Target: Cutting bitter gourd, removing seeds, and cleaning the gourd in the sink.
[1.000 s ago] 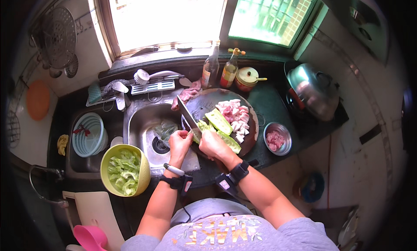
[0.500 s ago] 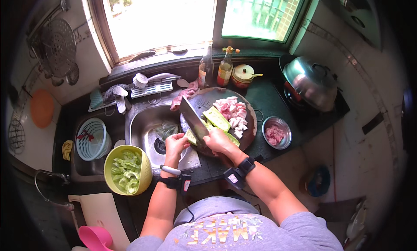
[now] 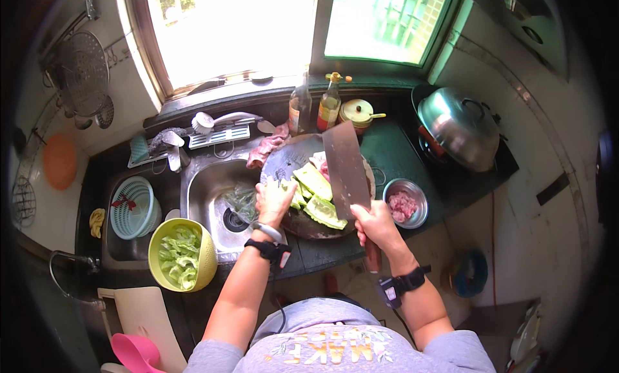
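Note:
My right hand point(image 3: 377, 228) grips the wooden handle of a cleaver point(image 3: 347, 170), its broad blade raised over the right part of a round chopping board point(image 3: 280, 161). Halved lengths of green bitter melon point(image 3: 324, 212) lie on the board, left of the blade. My left hand point(image 3: 274, 200) is at the board's left edge, its fingers closed against a bitter melon piece point(image 3: 296, 197); the fingertips are washed out by light. Behind the blade, pale pink cut meat point(image 3: 318, 160) shows only in part.
Left of the board is a sink point(image 3: 203, 199) with a yellow colander point(image 3: 209, 260) of sliced green melon at its front. A metal bowl of minced meat point(image 3: 403, 205) stands at right. Bottles point(image 3: 329, 105) and a lidded pot point(image 3: 356, 112) line the back; a lidded wok point(image 3: 458, 128) sits farther right.
My right hand has lifted the cleaver off the melon and swung it right, in front of the meat. My left hand has moved up and right to the melon pieces.

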A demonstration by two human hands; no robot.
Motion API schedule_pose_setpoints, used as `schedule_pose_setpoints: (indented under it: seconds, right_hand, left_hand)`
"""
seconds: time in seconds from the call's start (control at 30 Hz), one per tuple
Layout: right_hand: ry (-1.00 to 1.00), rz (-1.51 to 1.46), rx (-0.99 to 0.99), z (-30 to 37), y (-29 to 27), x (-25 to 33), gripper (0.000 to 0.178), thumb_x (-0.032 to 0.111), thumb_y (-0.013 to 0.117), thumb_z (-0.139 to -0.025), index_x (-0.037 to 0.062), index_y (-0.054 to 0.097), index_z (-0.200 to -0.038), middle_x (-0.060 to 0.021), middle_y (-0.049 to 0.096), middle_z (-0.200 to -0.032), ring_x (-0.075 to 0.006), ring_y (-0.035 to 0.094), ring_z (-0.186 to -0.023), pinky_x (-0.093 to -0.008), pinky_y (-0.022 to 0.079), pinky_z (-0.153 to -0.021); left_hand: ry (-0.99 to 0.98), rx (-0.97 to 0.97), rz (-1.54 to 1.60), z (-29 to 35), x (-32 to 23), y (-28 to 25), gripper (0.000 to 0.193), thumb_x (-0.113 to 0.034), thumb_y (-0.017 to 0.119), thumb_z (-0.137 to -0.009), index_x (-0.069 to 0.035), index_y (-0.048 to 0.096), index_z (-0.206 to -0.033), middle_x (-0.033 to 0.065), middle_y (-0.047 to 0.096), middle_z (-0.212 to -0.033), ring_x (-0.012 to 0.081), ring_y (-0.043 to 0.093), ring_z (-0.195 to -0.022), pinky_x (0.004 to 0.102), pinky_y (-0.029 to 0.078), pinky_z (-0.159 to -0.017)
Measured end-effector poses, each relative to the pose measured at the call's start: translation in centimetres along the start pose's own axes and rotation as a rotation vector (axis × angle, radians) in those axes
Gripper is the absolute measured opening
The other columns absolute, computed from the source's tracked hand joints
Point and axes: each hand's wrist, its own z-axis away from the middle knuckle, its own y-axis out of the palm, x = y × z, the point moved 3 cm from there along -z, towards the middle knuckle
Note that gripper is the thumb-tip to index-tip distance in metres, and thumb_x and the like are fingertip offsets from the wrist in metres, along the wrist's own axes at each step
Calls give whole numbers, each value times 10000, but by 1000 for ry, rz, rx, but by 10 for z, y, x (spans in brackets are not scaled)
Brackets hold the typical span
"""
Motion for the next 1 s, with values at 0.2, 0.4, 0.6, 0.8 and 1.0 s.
schedule_pose_setpoints:
  seconds: [0.2,0.4,0.6,0.8,1.0]
  right_hand:
    - [-27,81,33,9,-25,-23,281,159,568,-914,-17,554,-696,-40,526,-496,-124,517,-364,-288,409,-329]
    - [7,90,77,5,-40,-33,281,163,562,-921,-17,555,-705,-35,530,-501,-117,519,-368,-286,406,-332]
    - [-40,185,208,-2,-9,-15,233,160,512,-948,-25,579,-822,-77,548,-516,-124,546,-382,-294,434,-368]
    - [-498,447,182,-25,61,-21,204,143,517,-922,-57,551,-950,-215,588,-655,-332,591,-548,-424,475,-519]
    - [-426,620,204,-35,103,-15,207,150,538,-887,-54,567,-902,-301,616,-792,-465,626,-768,-523,500,-692]
  left_hand:
    - [72,-95,-147,-14,-9,20,1027,-615,783,-570,-112,427,-1391,231,365,-1372,428,400,-1258,488,401,-1013]
    - [89,-97,113,-38,22,18,593,-407,673,-772,-69,594,-1252,265,564,-1194,369,597,-1075,403,469,-945]
    - [-17,-159,593,-30,70,14,304,-184,678,-818,29,692,-1035,175,704,-889,231,700,-800,305,570,-667]
    - [-92,-91,695,-2,74,6,219,-144,722,-795,41,714,-911,95,708,-754,121,677,-630,246,565,-590]
    - [-80,-121,754,1,80,9,199,-133,717,-791,34,721,-899,88,708,-738,120,671,-610,248,561,-580]
